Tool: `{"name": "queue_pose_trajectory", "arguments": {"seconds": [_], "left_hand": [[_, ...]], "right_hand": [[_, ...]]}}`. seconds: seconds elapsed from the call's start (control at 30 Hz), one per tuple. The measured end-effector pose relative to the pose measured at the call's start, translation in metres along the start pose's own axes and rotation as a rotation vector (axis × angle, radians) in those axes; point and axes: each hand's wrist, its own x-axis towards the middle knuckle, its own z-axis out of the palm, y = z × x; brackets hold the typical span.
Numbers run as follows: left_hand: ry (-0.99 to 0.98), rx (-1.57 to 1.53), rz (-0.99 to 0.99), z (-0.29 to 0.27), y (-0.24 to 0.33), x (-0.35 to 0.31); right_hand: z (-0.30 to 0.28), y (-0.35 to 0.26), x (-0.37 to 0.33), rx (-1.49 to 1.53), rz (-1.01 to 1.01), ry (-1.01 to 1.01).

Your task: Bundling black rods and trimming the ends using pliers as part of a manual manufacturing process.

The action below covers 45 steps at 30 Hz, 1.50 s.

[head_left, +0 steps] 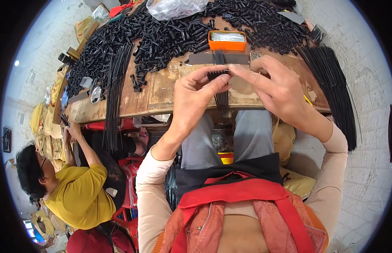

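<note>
1 wooden worktable (162, 92), near edge at the lap. Left: 1 co-worker (78, 196) in yellow, seated. Heap of short black parts (170, 40) covers the far and left tabletop, likely pushed back to free the near strip. 2 side bundles of thin black rods: right bundle (333, 92), left bundle (115, 84), both draped over the near edge, probably for easy pulling.

Middle bundle (222, 103), the one being handled: between the other 2, near end hanging toward the lap. Left hand (189, 95): thumb and index finger clamped on the middle bundle, rods fanned side by side, seemingly to keep each one exposed. Right hand (280, 86): index fingertip meets the left index tip, other fingers curled; can't tell if it pinches anything.

Dark bar (200, 58): flat, far side of the hands, rods crossing it, maybe a rest. Orange box (226, 45): just beyond, holds pale slim pieces. Small dish (256, 55): right of the box, contents unclear, presumably set for right-hand reach.
</note>
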Motion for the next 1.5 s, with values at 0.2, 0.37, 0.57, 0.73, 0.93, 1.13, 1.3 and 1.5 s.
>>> {"name": "queue_pose_trajectory", "arguments": {"seconds": [0.2, 0.37, 0.57, 0.73, 0.93, 1.13, 1.3, 1.5], "left_hand": [[0.01, -0.04, 0.028, -0.002, -0.001, -0.002], [0.013, -0.025, 0.017, -0.001, 0.001, -0.003], [-0.002, -0.015, 0.008, -0.003, 0.002, -0.003], [-0.014, -0.048, -0.012, -0.004, 0.0, 0.0], [-0.063, -0.011, -0.027, -0.004, 0.001, -0.001], [-0.041, -0.051, -0.01, -0.007, -0.002, 0.001], [-0.052, -0.048, -0.02, -0.006, -0.002, 0.0], [-0.048, -0.057, -0.007, -0.01, -0.004, -0.001]], "right_hand": [[0.001, -0.011, -0.002, -0.019, 0.042, -0.022], [0.003, -0.013, -0.004, -0.023, 0.068, -0.053], [0.003, -0.001, -0.002, -0.103, -0.086, 0.025], [-0.008, 0.006, 0.007, -0.141, -0.247, 0.064], [0.0, 0.01, 0.018, -0.083, -0.32, 0.085], [-0.013, 0.014, 0.003, -0.096, -0.14, 0.041], [-0.014, 0.011, 0.003, -0.046, -0.13, 0.0], [-0.006, 0.016, 0.006, 0.061, -0.166, 0.001]]}}
